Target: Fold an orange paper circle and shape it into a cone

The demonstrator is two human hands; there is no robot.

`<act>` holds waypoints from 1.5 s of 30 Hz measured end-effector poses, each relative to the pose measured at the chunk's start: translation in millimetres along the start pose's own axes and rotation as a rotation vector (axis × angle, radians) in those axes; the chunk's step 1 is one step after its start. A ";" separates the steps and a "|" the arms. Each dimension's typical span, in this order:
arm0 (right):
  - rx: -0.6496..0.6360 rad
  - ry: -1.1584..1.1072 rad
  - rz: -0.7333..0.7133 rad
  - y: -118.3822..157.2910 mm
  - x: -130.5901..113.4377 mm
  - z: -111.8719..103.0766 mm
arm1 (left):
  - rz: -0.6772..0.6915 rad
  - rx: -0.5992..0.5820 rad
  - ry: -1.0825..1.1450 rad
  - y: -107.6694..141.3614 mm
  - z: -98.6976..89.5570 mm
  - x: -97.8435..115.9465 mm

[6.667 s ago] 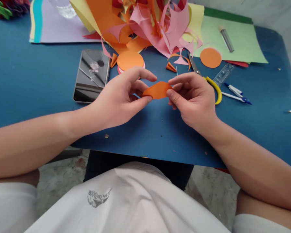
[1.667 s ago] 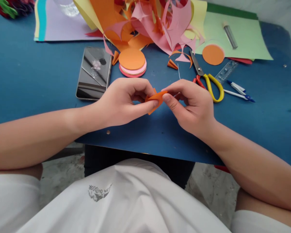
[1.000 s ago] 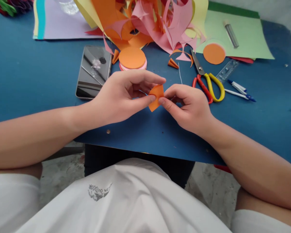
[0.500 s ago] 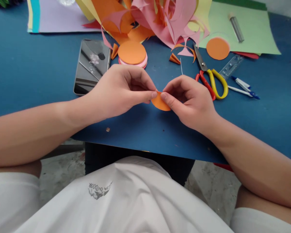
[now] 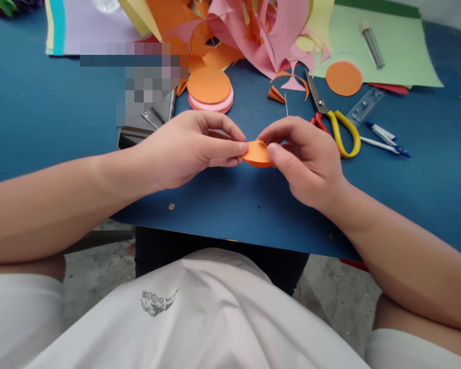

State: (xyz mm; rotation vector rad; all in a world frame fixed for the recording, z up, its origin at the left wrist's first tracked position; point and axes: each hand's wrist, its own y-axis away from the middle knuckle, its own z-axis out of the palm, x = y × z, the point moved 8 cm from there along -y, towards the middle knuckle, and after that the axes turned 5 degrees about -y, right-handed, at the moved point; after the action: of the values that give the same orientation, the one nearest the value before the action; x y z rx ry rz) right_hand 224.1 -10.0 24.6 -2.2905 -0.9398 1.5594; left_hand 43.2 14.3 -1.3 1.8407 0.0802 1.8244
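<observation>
Above the blue table's front part, a folded piece of orange paper (image 5: pixel 257 153) with a curved lower edge is held between my two hands. My left hand (image 5: pixel 203 146) pinches its left end between thumb and fingers. At the other end, my right hand (image 5: pixel 305 159) grips it with thumb and forefinger. Just beyond the left hand lies a stack of paper circles (image 5: pixel 209 86), orange on top with pink and red below. Small rolled orange paper cones (image 5: pixel 276 94) lie near the hands. Scissors (image 5: pixel 336 120) with red and yellow handles rest by my right hand, which partly hides them.
Orange, pink and yellow cut paper scraps (image 5: pixel 253 36) heap at the back. A phone-like dark device (image 5: pixel 134 137), partly blurred out, lies left. To the right are an orange circle (image 5: pixel 344 78), a small clear tube (image 5: pixel 373 46), pens (image 5: pixel 384 133) and green sheets (image 5: pixel 403 51).
The orange paper has tilted and now shows its folded layers slightly apart. My right thumb has shifted a little to the right along it, and my left hand sits slightly lower.
</observation>
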 end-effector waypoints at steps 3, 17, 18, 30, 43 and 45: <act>-0.089 0.167 -0.122 -0.2 -13.7 2.6 | -0.030 -0.057 0.076 -4.2 0.8 -5.4; -0.079 0.434 -0.232 1.0 -16.9 5.8 | -0.141 -0.047 0.191 -8.0 3.3 -11.1; -0.065 0.423 -0.236 0.3 -17.2 5.2 | -0.134 -0.057 0.169 -7.2 3.5 -11.1; -0.073 0.145 0.023 -4.5 -7.2 6.8 | 0.410 -0.085 -0.440 6.9 4.0 12.9; 0.070 -0.142 0.256 1.4 13.6 3.8 | 0.418 -0.040 -0.364 8.5 2.3 16.8; 0.080 -0.157 0.259 1.4 12.9 3.4 | 0.419 -0.008 -0.342 10.4 0.0 16.2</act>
State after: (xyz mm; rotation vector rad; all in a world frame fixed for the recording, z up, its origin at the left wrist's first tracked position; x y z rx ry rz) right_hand 224.6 -3.8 12.7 -2.3360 -0.6191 1.8661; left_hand 41.1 12.1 17.6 2.2628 -0.4690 1.7258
